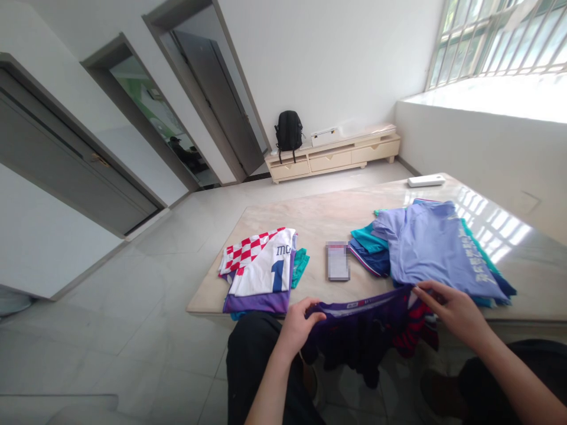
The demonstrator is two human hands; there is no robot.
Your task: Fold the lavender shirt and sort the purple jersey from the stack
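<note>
From the head camera I see my left hand (297,326) and my right hand (452,307) holding one dark purple jersey with a thin white band on its top hem (361,321), stretched between them just in front of the near edge of the pale marble table (319,221). The lower part of the garment hangs down below the table edge, toward my knees. I judge that the step in hand goes well if both hands keep the hem taut and level, so the cloth falls flat without twists; the red part at the right side looks bunched, so I would shake it out gently. The left hand is closed in a pinch on the left corner of the hem, fingers curled, thumb on top. The right hand is half open, its fingertips pinching the right corner. On the table, the folded stack with the red-and-white checked shirt on top (261,265) lies at the left, the loose pile of blue and teal shirts (432,248) at the right.
</note>
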